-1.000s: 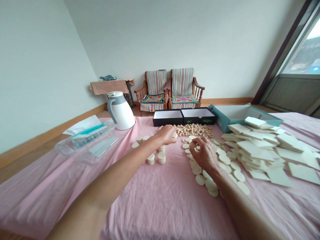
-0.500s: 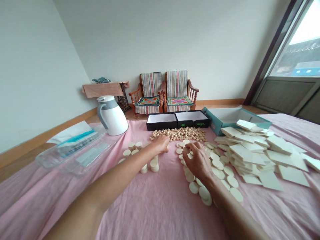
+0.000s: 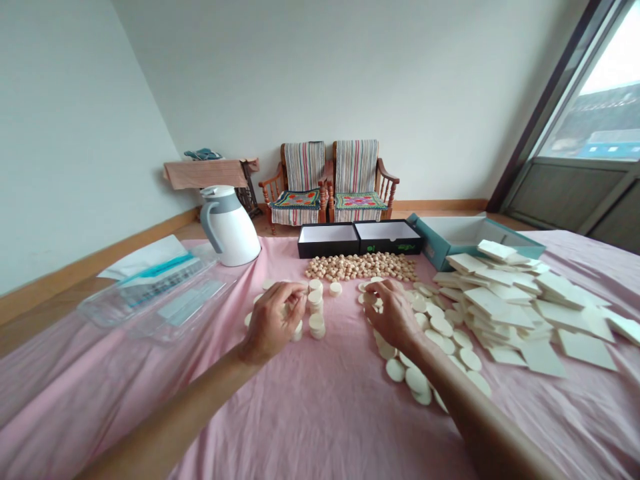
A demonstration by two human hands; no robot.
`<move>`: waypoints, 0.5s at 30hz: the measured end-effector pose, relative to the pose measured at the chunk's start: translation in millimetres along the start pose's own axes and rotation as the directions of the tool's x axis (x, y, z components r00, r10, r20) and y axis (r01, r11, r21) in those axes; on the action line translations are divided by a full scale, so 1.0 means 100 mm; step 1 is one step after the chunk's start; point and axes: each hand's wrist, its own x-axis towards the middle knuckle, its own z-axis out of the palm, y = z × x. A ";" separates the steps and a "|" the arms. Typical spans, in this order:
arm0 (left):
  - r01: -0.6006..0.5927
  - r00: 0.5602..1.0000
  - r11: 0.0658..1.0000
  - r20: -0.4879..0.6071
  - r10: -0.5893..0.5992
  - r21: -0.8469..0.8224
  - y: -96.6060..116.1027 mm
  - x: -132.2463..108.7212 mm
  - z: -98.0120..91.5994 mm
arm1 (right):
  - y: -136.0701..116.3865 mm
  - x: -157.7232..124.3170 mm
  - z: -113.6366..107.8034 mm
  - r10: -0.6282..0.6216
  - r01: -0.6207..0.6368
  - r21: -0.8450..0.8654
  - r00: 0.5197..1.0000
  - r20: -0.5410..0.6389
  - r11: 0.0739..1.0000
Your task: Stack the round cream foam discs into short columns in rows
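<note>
My left hand hovers over short stacks of round cream discs, its fingers bent together; what lies between the fingertips, if anything, is hidden. Just right of those stacks, a cream disc sits apart on the pink cloth. My right hand is at the left edge of a spread heap of loose cream discs. Thumb and forefinger curve around discs there, and I cannot make out whether one is pinched. Part of the left group of stacks is covered by my left hand.
Behind the discs lie many small round wooden beads and two black open boxes. At right, a heap of square cream tiles lies before a teal box. A white jug and clear plastic packaging occupy the left.
My left hand has drawn back to the left and nearer me, uncovering the lone disc beside the stacks. My right hand has stayed at the loose discs, with its fingers shifted slightly.
</note>
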 end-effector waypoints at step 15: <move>-0.095 0.994 0.994 -0.067 0.092 -0.045 -0.18 -0.51 -0.03 | -0.12 0.70 0.55 -0.184 0.201 -0.037 0.944 0.273 0.979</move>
